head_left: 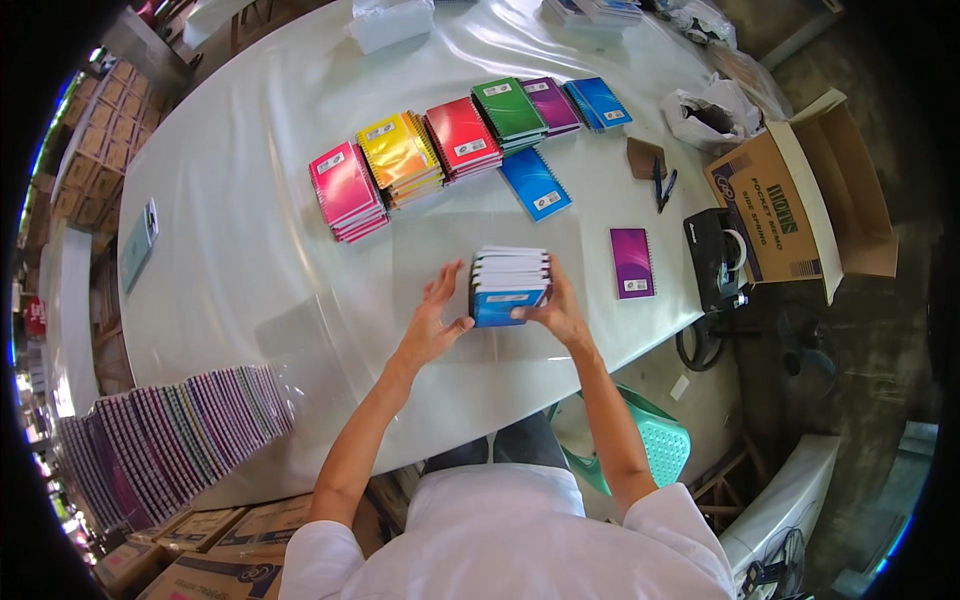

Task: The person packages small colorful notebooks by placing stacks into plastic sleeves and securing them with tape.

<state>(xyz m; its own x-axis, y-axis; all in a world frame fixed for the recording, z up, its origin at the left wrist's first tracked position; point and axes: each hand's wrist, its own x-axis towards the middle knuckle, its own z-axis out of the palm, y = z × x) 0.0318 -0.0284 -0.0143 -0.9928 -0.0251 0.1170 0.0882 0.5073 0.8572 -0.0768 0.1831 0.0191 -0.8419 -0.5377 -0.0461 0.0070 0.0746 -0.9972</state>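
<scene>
Over the near middle of the table I hold a small stack of spiral notebooks [511, 300], a blue cover facing me and white page edges fanned above it. My right hand [562, 312] grips its right side, thumb across the front. On the other side, my left hand [430, 325] is open, fingers spread, its thumb close to the stack's left edge; whether it touches I cannot tell. Beyond lie piles of notebooks: pink [343, 185], yellow [395, 150], red [460, 135], green [508, 108], purple [549, 103] and blue [600, 103]. One blue notebook [536, 183] lies before the green pile.
Right of my hands are a purple notebook [631, 262], a black tape dispenser [710, 262], a brown flat piece [645, 157] and an open cardboard box [765, 210]. A long row of notebooks [185, 435] lines the table's near left. A green stool [660, 435] stands below the edge.
</scene>
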